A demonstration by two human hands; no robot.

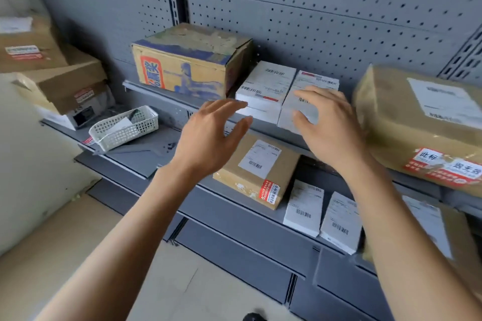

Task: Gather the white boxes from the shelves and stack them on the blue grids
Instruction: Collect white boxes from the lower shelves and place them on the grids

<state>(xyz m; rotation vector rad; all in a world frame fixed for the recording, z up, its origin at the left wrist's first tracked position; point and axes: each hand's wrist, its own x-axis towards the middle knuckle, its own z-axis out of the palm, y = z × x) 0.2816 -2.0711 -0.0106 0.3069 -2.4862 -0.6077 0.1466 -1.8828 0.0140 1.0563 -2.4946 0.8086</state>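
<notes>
Far left: a stack of brown cardboard cartons [52, 78] on a grey metal lower shelf [135, 159], with a white plastic mesh basket [125, 128] just beside them.
Upper shelf, left: a worn yellow-and-blue printed cardboard carton [187, 60] standing against the grey perforated back panel [339, 8].
Left hand [208, 138]: raised in front of the upper shelf, fingers [234, 105] spread and straight, holding nothing; the fingertips are at or just short of the near left corner of the white stack, contact not clear.
Task's thing: two stacks of small white labelled boxes [266, 91] side by side on the upper shelf, between the printed carton and the large parcel; their long axes run from the shelf front back toward the panel.
Key relation: the stacks lie just ahead of both hands and between them, the left hand at the left stack, the right hand over the right stack; the right hand looks nearer.
Right hand [331, 125]: fingers spread and loosely bent over the front of the right stack, gripping nothing as far as the blur shows.
Below: a brown taped parcel with a white label [255, 169] and more white boxes [320, 216] on the lower shelf.
Far right: a large brown tape-wrapped parcel [422, 122].
Blue grids: not in view.
</notes>
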